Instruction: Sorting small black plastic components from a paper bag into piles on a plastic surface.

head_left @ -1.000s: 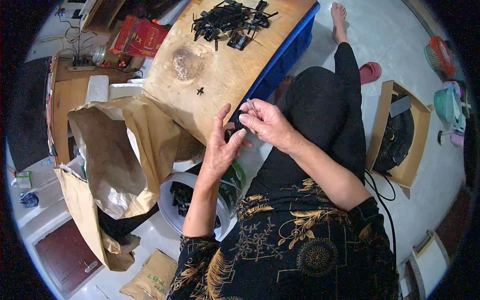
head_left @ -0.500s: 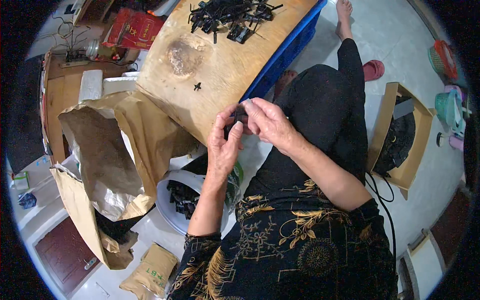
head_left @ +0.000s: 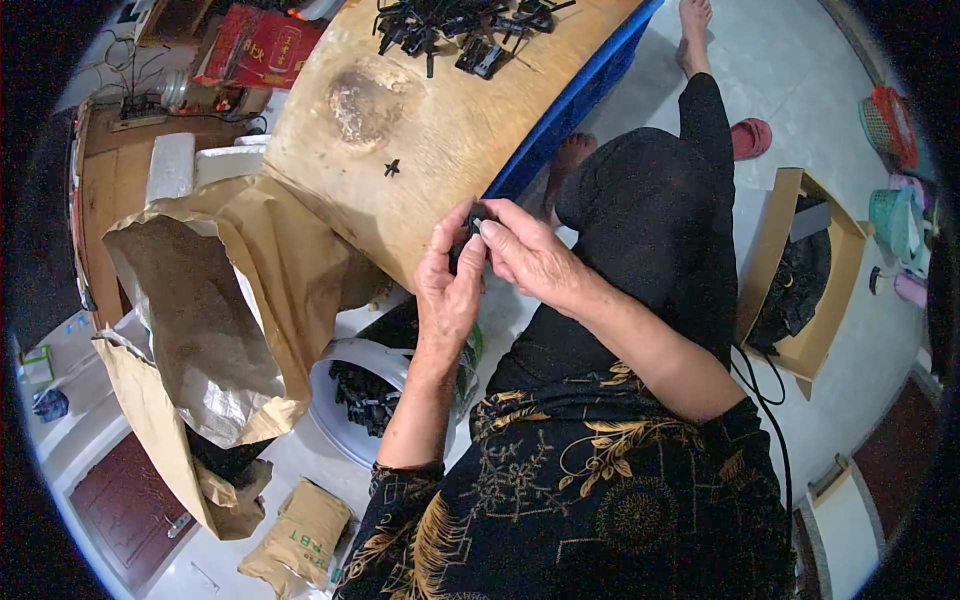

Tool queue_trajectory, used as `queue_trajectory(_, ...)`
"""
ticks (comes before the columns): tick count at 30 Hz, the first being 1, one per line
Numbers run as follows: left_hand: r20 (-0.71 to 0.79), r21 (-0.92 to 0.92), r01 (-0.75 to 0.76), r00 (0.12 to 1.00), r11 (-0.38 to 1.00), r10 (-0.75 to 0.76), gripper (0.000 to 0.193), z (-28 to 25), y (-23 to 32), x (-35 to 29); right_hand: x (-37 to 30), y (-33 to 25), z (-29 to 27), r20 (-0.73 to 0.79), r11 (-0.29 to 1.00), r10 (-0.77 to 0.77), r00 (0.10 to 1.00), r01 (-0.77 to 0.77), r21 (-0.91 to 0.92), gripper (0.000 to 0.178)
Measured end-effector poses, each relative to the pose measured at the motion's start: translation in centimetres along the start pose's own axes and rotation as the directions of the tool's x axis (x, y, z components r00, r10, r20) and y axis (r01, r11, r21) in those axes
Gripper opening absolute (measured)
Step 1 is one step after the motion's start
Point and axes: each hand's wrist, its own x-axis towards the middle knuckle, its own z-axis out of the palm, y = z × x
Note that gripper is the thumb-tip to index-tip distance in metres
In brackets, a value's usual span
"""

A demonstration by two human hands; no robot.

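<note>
Close together near the table's front corner, both my hands are closed on one small black plastic part (head_left: 476, 219), mostly covered by the fingers. My left hand (head_left: 447, 275) wraps it from the left, thumb pointing up along it. My right hand (head_left: 532, 253) pinches its upper end between thumb and fingers. Beyond them, the tan table top (head_left: 330, 205) bears a heap of black plastic parts (head_left: 440, 28) at the far side and one tiny black piece (head_left: 392, 168) nearer. Under my left forearm, a white bucket (head_left: 325, 425) contains many black pieces.
An open brown paper sack (head_left: 290, 270) stands left of the bucket, with a smaller tan package (head_left: 300, 535) on the floor below. A cardboard box (head_left: 850, 265) holding black items lies at the right. A black cable (head_left: 777, 430) runs beside my leg. A pink slipper (head_left: 750, 139) lies beyond.
My right thumb and fingers have shifted slightly down and closer against the black part, which sits a little higher between the hands. The view has shifted slightly; the rest looks the same.
</note>
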Motion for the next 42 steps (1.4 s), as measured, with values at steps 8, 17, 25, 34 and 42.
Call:
queue_trajectory(8, -0.057, 0.281, -0.303, 0.942, 0.911, 0.331, 0.036, 0.5, -1.1, 0.8, 0.1, -1.5, -0.2, -0.001, 0.991, 0.132, 0.991, -0.132, 0.022, 0.032)
queue_trajectory(17, 0.09, 0.31, -0.27, 0.963, 0.912, 0.255, 0.029, -0.7, -0.6, 1.0, 0.3, 0.0, -0.5, -0.021, 0.985, -0.097, 0.995, 0.093, -0.142, 0.02)
queue_trajectory(25, 0.368, -0.51, 0.225, 0.93, 0.83, -0.026, 0.043, -2.5, 2.0, -0.5, -1.9, -2.5, -1.3, 0.202, 0.969, 0.088, 0.975, -0.131, 0.21, 0.019)
queue_trajectory(34, 0.433, -0.559, 0.283, 0.901, 0.78, -0.017, 0.046, -1.6, 2.1, -1.3, -2.5, -2.3, -2.1, 0.315, 0.886, -0.015, 0.949, -0.133, 0.444, 0.015)
queue_trajectory(42, 0.295, -0.064, 0.065, 0.954, 0.996, -0.043, 0.043, -1.2, 3.9, -2.5, -2.4, -2.2, -1.9, 0.271, 0.925, -0.017, 0.962, -0.088, 0.37, 0.013)
